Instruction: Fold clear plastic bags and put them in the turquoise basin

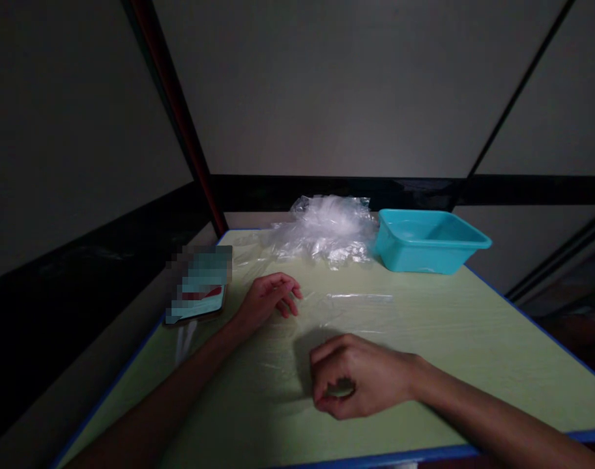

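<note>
My left hand (269,298) rests on the pale green table (473,339), fingers curled loosely downward on a flat clear plastic sheet (356,306). My right hand (356,383) lies nearer to me with its fingers curled inward, pinching something small and pale that I cannot make out. The clear sheet spreads between and beyond both hands.
A heap of crumpled clear plastic bags (326,228) sits at the far middle of the table. A turquoise plastic tub (429,242) stands at the far right. A blurred flat object (199,286) lies at the left edge. Dark walls surround the table.
</note>
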The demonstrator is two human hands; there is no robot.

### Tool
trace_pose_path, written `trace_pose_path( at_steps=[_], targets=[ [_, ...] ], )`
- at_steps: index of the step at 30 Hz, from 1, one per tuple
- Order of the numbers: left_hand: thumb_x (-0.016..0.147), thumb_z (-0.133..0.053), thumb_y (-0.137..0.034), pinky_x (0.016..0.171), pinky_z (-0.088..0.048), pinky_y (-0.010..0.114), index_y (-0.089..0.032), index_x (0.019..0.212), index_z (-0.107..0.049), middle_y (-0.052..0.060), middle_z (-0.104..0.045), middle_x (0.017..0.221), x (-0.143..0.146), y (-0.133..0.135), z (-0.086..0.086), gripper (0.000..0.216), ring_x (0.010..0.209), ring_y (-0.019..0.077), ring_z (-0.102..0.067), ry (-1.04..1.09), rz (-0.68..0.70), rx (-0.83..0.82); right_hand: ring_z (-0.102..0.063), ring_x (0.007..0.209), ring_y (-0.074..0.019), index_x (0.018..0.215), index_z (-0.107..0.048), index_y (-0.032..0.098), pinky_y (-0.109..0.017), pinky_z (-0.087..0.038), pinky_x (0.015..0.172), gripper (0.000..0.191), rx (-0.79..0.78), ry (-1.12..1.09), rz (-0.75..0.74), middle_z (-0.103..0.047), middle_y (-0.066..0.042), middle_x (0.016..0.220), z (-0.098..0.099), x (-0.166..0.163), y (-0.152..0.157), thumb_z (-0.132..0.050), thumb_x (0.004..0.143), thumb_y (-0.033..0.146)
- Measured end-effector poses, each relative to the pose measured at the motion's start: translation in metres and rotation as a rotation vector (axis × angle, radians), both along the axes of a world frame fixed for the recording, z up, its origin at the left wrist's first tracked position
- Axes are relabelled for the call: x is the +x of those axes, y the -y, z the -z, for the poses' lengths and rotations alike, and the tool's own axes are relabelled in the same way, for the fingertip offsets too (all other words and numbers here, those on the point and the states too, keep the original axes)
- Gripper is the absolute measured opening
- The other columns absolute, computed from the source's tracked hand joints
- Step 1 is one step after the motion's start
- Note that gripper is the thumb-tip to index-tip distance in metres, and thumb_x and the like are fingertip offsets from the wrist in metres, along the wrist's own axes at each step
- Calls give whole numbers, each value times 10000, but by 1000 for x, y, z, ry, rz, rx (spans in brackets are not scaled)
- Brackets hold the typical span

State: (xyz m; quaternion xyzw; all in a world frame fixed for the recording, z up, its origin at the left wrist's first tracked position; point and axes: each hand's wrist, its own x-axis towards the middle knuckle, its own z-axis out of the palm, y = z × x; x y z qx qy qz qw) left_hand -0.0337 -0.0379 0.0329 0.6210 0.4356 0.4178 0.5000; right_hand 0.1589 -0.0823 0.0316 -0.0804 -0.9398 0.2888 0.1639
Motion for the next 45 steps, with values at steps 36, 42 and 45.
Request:
trace_pose_path(
  at_steps=[36, 42, 45],
  targets=[
    [614, -636, -205, 304, -282, 121, -160, 1064, -547, -56, -592, 517, -3, 7, 2, 461, 356, 58, -438, -348, 387, -231, -484, 540, -54, 720, -547, 126, -208, -412, 536, 103, -852, -130, 242, -540, 34, 628, -4, 20, -37, -590, 739, 218],
    [568, -665, -173, 365, -301, 134, -157, 1038, -566, -83, -550, 510, -4, 7, 4, 481, 406, 65, -457, -330, 319, -168, -557, 616, -63, 787, -567, 125, -190, -408, 540, 117, -933, -82, 192, -600, 0, 716, -4, 20, -35, -577, 769, 240],
    [560, -670, -165, 407, -334, 147, -144, 1020, -568, -76, -556, 510, -3, 7, 2, 471, 443, 79, -486, -345, 299, -135, -560, 616, -57, 794, -572, 124, -179, -404, 537, 98, -932, -76, 192, -607, -1, 719, -4, 21, -36, -568, 776, 220]
  ],
)
